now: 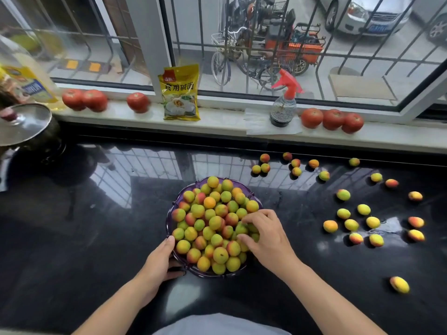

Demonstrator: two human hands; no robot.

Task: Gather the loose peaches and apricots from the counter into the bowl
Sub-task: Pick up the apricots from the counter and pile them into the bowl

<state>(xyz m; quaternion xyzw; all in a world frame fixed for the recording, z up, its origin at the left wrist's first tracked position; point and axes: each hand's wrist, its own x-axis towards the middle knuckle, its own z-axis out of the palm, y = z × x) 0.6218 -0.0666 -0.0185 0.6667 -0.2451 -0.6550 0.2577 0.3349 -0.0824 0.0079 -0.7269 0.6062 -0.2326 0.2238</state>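
- The purple bowl (169, 215) sits at the lower centre of the frame on the black, glossy desk (96, 238), heaped above its rim with small yellow-green and red-blushed fruit (212, 223).
- The right hand (264, 234) lies on the right side of the heap, fingers curled down onto the fruit; whether it actually grips one or only rests on them cannot be told.
- The left hand (158, 258) holds the bowl's lower left rim, thumb up along the edge and fingers curled beneath it.
- Loose fruit lies scattered over the right half of the desk: a cluster (362, 224) right of the bowl at mid-height, a looser spread (294, 165) toward the upper right near the back edge, and a single piece (399, 284) alone at the lower right.
- All of this loose fruit is well apart from the bowl.
- Behind the desk runs a pale windowsill (225, 124) across the upper middle of the frame.
- On it stand a yellow packet (180, 93) at centre, a spray bottle (283, 102) with a red trigger to its right, and red tomatoes: two (84, 100) at the left, one (137, 102) beside the packet, three (332, 120) at the right.
- At the left edge a metal pot (41, 139) with a lid sits on the desk.
- Through the barred window above, bicycles and a car show outside.
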